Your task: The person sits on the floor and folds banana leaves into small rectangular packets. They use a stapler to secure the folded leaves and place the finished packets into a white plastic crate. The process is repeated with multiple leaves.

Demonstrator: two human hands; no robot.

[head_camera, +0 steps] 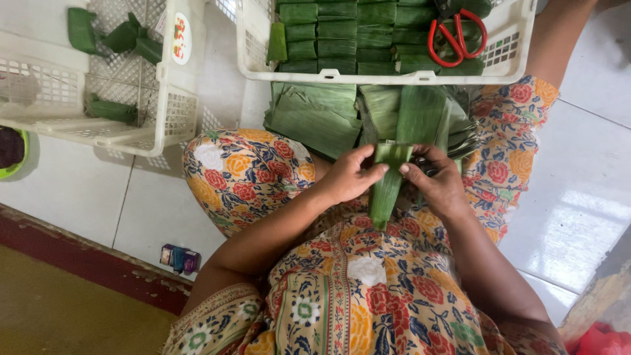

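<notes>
Both hands [394,177] together, fingers pinched.

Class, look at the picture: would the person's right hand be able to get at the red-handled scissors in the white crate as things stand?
Probably yes. The red-handled scissors lie uncovered on top of the leaf parcels in the open white crate, straight ahead of the right hand. That hand, though, holds a folded leaf strip with the left hand.

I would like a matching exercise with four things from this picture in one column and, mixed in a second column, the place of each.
Things:
1. scissors
2. leaf strip
3. stack of leaves
4. small packet

Places:
A. on the tiled floor by the red edge
B. between the left hand and the right hand
C. on the wrapped parcels in the upper white basket
D. just below that basket, by the knees

Pairs: 1-C, 2-B, 3-D, 4-A
</notes>
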